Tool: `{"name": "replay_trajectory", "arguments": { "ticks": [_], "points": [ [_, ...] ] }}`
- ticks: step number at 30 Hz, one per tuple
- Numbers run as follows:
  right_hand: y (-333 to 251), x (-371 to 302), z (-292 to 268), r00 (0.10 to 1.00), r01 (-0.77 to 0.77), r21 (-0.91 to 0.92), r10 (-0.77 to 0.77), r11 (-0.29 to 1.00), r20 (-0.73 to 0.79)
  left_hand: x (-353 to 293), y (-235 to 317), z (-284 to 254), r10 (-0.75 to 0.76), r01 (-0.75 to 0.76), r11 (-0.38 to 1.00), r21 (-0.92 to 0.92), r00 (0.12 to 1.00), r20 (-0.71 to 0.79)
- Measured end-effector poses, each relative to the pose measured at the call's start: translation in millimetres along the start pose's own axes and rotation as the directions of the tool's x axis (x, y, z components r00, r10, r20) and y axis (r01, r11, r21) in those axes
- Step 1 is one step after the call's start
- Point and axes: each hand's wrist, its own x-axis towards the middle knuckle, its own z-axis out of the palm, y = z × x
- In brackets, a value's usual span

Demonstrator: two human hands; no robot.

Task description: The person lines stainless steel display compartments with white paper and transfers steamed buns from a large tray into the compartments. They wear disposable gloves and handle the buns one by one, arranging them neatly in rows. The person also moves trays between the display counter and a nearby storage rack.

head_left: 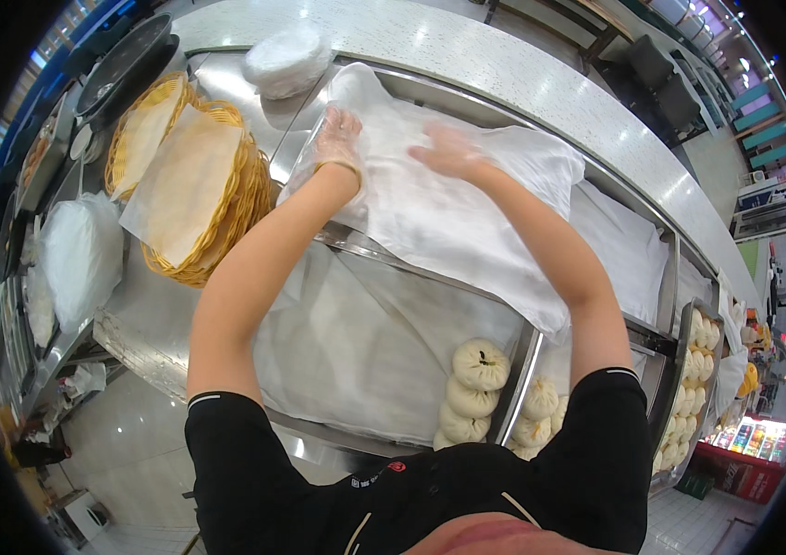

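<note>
A large white cloth (476, 222) lies over a metal tray set into the counter in front of me. My left hand (337, 139), in a clear plastic glove, is at the cloth's far left part with its fingers bent closed on the fabric. Farther right, my right hand (453, 151) is over the cloth, blurred by motion, its fingers stretched out and apart. Nearer to me is a tray lined with pale cloth (365, 342); several pleated steamed buns (481, 365) stand in a row at its right end.
Stacked yellow wicker baskets (249, 199) with a paper liner (185, 180) stand at left, near a white plastic bag (83, 254). A plastic-wrapped white bundle (288, 60) sits at the back. Right are more buns (539, 400) and a bun-filled tray (689, 388). The speckled countertop (467, 42) runs behind.
</note>
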Motion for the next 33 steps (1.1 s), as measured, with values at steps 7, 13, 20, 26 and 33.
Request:
{"name": "replay_trajectory", "arguments": {
  "ticks": [7, 13, 20, 26, 33],
  "points": [
    [151, -28, -6, 0.94, -0.335, -0.151, 0.34, 0.93, 0.009, 10, -29, -111, 0.419, 0.195, 0.523, -0.83, 0.789, 0.449],
    [168, -8, 9, 0.905, -0.377, -0.191, 0.317, 0.906, -0.283, 5, -21, -96, 0.245, 0.363, 0.606, -0.708, 0.761, 0.6],
    [136, -61, -39, 0.996, -0.087, -0.4, 0.067, 0.912, -0.063, 1, -33, -109, 0.565, -0.237, 0.701, -0.672, 0.759, 0.323],
    [90, -244, -54, 0.919, 0.372, -0.501, -0.388, 0.781, 0.077, -47, -98, -110, 0.732, -0.287, 0.381, -0.879, 0.675, 0.097],
    [155, -296, -22, 0.863, 0.443, -0.512, -0.504, 0.736, 0.022, -71, -111, -89, 0.643, -0.234, 0.606, -0.76, 0.707, 0.295]
  ]
}}
